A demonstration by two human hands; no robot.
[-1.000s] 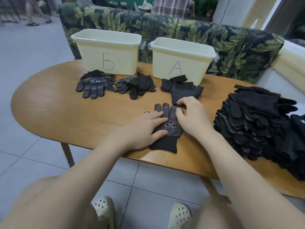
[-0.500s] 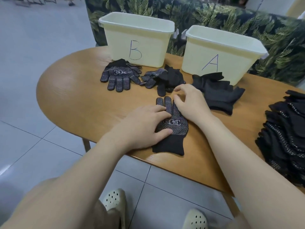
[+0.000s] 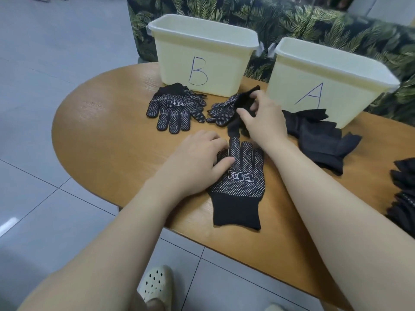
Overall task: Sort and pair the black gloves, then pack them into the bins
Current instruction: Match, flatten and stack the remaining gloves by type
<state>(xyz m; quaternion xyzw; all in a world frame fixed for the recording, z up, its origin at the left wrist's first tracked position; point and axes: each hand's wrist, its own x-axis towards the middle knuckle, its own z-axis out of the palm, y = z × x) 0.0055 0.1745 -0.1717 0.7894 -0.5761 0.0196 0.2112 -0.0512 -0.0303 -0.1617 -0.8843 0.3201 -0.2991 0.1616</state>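
A dotted black glove lies flat near the table's front edge, cuff toward me. My left hand presses on its left side with relaxed fingers. My right hand reaches over a crumpled black glove lying on a dotted glove between the bins, and its fingers curl around the black fabric. A flat dotted pair sits in front of bin B. Plain black gloves lie in front of bin A.
The oval wooden table carries both cream bins along its far edge. A heap of unsorted black gloves sits at the right edge. A leaf-patterned sofa stands behind the bins. Tiled floor lies below.
My right hand left the flat dotted glove and moved forward to the crumpled glove between the bins, gripping it. The left hand stayed pressing the flat glove. The camera shifted left.
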